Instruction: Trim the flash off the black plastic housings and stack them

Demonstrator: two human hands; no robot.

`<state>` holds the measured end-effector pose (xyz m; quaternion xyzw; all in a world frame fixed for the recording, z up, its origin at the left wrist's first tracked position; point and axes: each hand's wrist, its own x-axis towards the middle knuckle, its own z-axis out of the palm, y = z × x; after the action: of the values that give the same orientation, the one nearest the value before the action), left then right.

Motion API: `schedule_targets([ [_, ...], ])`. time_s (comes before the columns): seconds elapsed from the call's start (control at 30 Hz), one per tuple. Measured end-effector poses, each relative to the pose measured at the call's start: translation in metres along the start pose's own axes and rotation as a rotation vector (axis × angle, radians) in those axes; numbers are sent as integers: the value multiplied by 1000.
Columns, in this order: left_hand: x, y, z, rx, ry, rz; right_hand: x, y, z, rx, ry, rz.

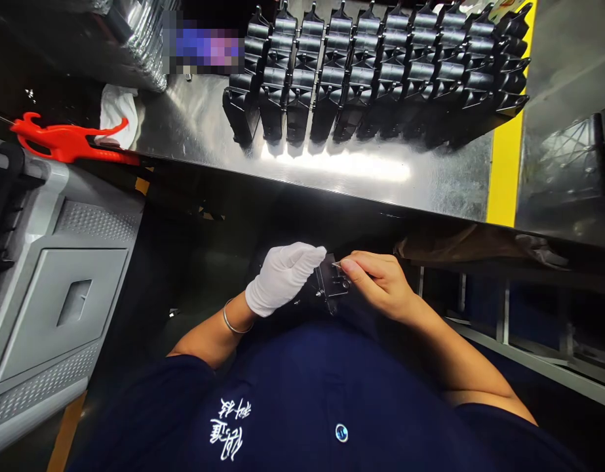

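Note:
Low in front of my body, my left hand [288, 274] wears a white glove and is closed on a black molded plastic part [331, 278]. Small pins and ring-like bosses show on that part. My right hand [378, 278] is bare, its thumb and forefinger pinched at the part's right side. From the pinch juts the tip of a thin, pale pointed piece [336, 264], too small to name. The gloved fingertips hide the part's upper left edge.
Rows of similar black plastic parts [339, 78] stand on the metal bench [194, 131], beside a yellow strip [506, 164]. An orange-red tool [69, 147] and white cloth [120, 115] lie at the left. A grey plastic crate [51, 295] stands lower left.

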<state>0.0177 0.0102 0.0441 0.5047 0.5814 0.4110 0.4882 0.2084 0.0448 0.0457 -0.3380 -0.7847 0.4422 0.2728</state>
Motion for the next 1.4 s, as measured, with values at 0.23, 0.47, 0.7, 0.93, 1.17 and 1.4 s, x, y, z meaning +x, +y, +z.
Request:
schedule_targets([
  [0.23,2,-8,4,-111,2,-67,1,-4,-6,-19,-70,-74],
  [0.47,2,-1,4,-75,-26,62,0,3,-15,320,-247,-56],
  [0.7,6,-8,1,-30,77,107,-1,0,-8,-24,10,-199],
  [0.93,7,-11,2,-12,68,96,1,0,-5,-104,38,-219],
  [1.17,2,-5,3,26,-2,68,-1,4,-14,138,-212,-116],
  [1.4,6,3,-1,111,-70,227,-5,6,-25,235,-359,-123],
])
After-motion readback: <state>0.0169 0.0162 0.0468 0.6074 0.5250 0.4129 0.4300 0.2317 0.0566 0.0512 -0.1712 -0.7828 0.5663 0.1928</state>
